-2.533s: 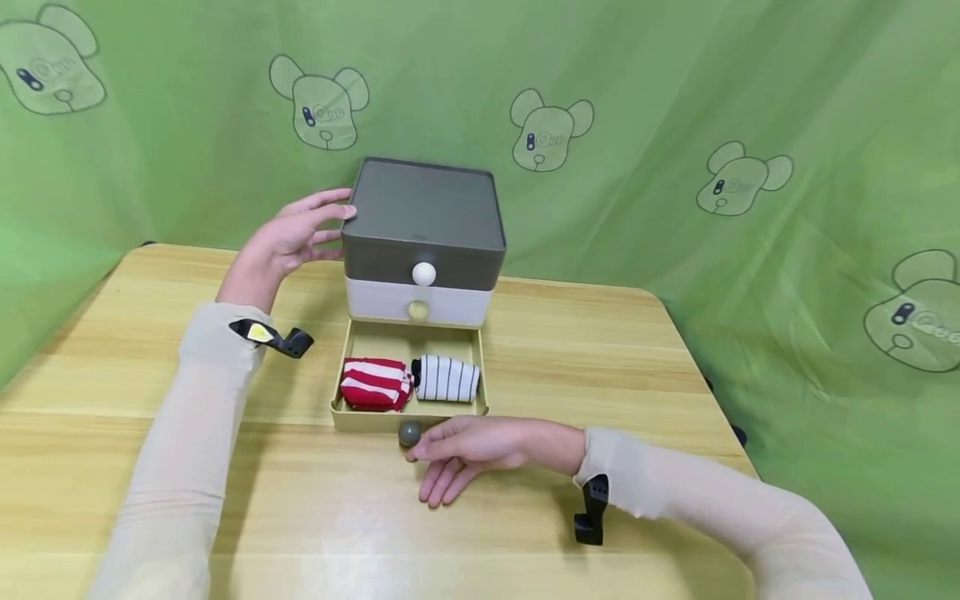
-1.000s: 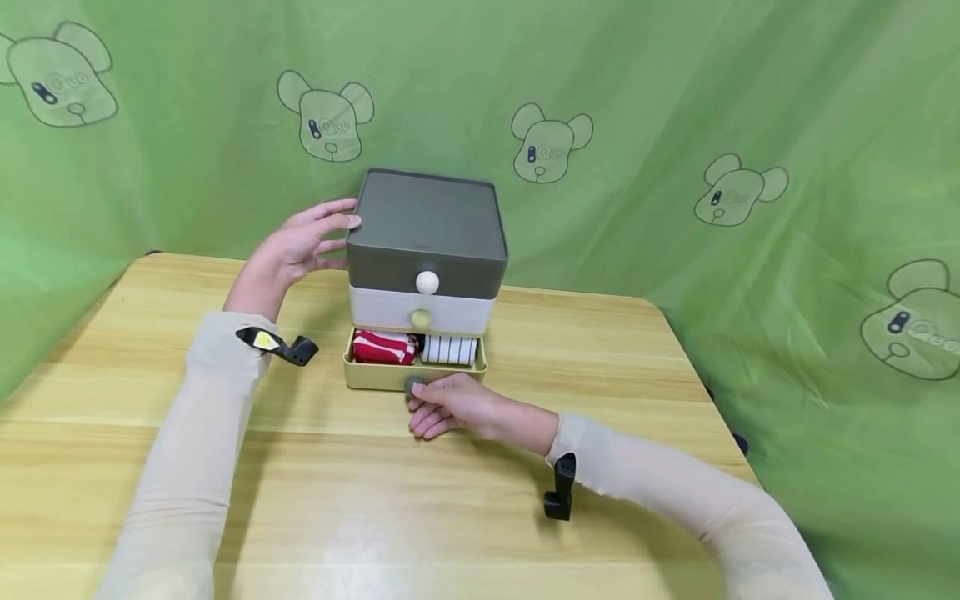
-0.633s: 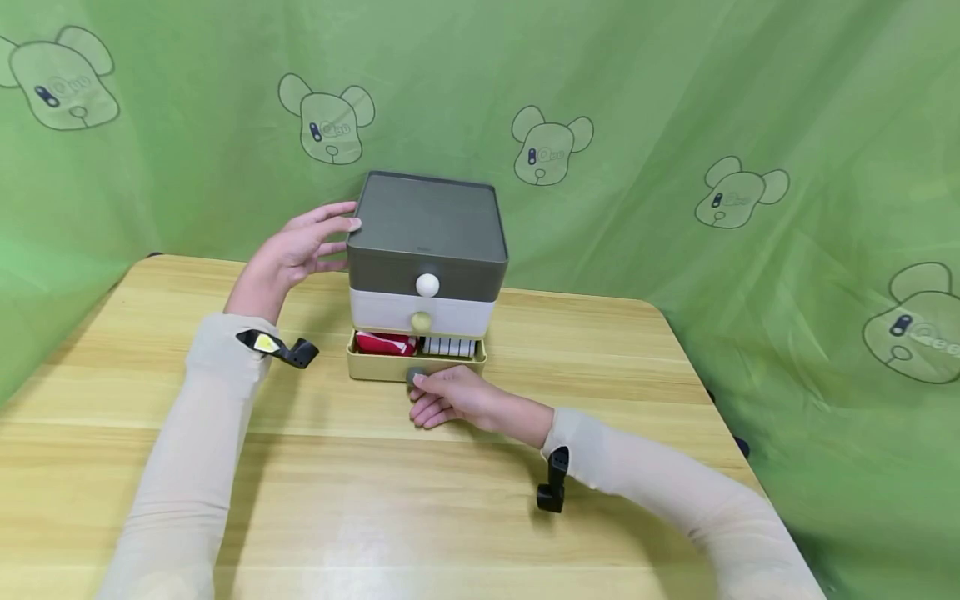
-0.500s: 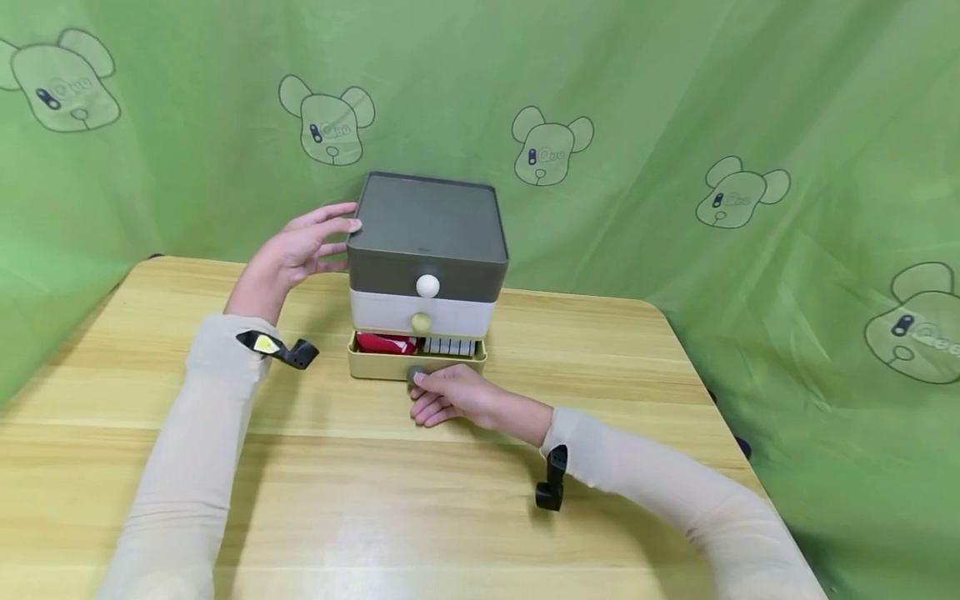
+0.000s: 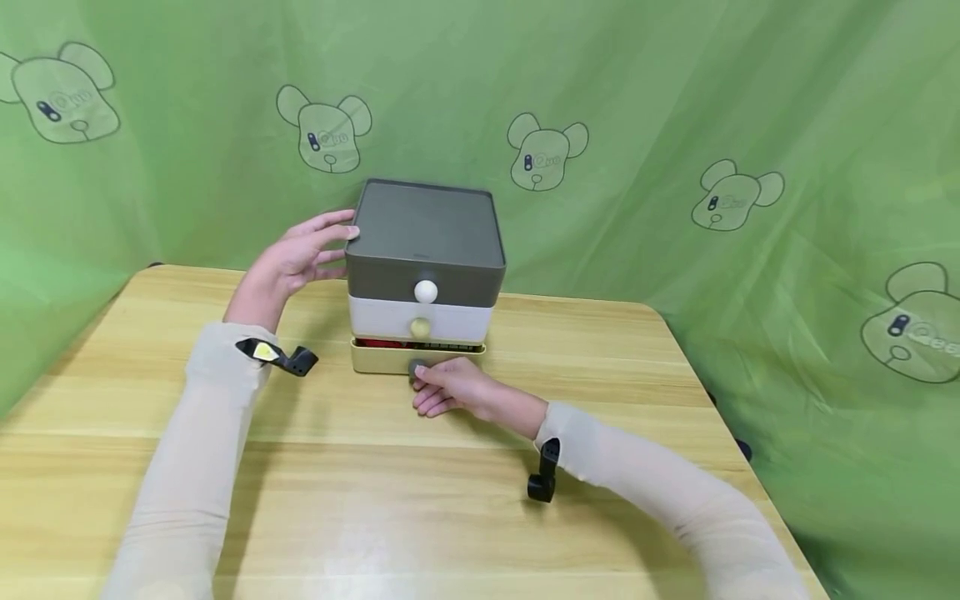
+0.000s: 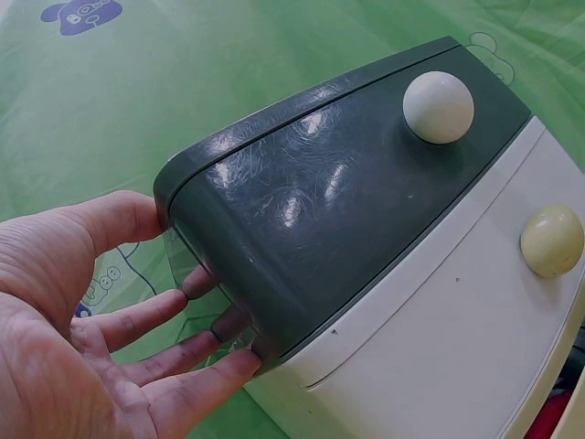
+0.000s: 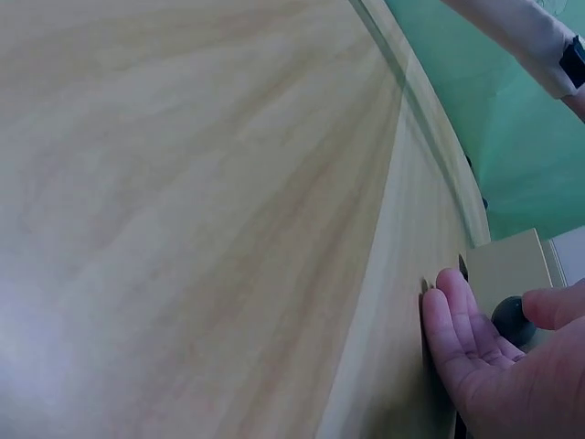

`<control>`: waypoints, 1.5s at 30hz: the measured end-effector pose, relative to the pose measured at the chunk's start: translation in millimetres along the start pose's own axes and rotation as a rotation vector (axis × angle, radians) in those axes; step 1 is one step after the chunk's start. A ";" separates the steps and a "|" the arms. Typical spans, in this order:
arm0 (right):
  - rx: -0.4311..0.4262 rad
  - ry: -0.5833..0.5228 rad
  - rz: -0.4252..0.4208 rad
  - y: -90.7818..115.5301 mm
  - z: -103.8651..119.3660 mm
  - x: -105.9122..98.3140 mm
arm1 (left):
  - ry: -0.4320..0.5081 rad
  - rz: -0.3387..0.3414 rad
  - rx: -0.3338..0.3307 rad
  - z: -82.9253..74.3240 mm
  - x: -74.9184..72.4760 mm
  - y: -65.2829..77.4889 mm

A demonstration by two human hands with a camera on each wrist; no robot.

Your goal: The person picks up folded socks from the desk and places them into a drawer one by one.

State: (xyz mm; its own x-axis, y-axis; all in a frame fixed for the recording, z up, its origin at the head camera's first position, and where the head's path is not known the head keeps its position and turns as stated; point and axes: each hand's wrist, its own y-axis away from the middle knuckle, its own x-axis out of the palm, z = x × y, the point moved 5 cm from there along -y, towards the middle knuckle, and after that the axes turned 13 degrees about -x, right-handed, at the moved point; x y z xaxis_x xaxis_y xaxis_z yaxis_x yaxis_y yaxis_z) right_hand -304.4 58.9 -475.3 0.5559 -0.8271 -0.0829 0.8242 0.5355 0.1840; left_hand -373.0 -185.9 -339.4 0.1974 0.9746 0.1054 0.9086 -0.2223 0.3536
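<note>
In the head view a small stack of drawers stands at the back of the table, dark grey on top (image 5: pixel 427 225), white in the middle (image 5: pixel 382 318), yellow-beige below. The bottom drawer (image 5: pixel 375 360) sticks out slightly; a strip of red cloth (image 5: pixel 381 342) shows in its gap, and the striped white cloth beside it is mostly hidden. My left hand (image 5: pixel 296 252) rests on the stack's left side, fingers spread and thumb at the top edge. My right hand (image 5: pixel 457 387) holds the bottom drawer's dark round knob (image 7: pixel 514 320) at the thumb, other fingers extended below.
A wooden table (image 5: pixel 360 500) extends in front of the stack. A green curtain (image 5: pixel 637 100) with bear-head prints hangs behind and on both sides. The upper drawers carry a white knob (image 5: pixel 426 292) and a yellow knob (image 5: pixel 420 327).
The bottom drawer has slid back into the stack with my right hand at its knob, covering most of the red and white striped cloths. My left hand has stayed against the stack's side.
</note>
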 end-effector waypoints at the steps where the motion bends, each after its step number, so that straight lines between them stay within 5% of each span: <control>1: 0.002 0.000 -0.001 -1.2 -0.2 -0.6 | 0.004 0.001 0.000 0.4 -0.2 -0.1; 45: -0.025 -0.051 0.004 -17.8 2.9 -12.8 | 0.013 -0.020 -0.004 0.2 0.2 1.3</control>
State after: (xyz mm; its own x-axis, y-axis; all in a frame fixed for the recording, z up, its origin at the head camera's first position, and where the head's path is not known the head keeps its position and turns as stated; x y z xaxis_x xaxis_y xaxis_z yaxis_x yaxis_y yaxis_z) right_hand -326.6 59.4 -474.7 0.5535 -0.8322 -0.0317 0.8248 0.5425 0.1594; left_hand -371.7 -186.0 -339.1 0.1745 0.9785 0.1099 0.9108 -0.2028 0.3596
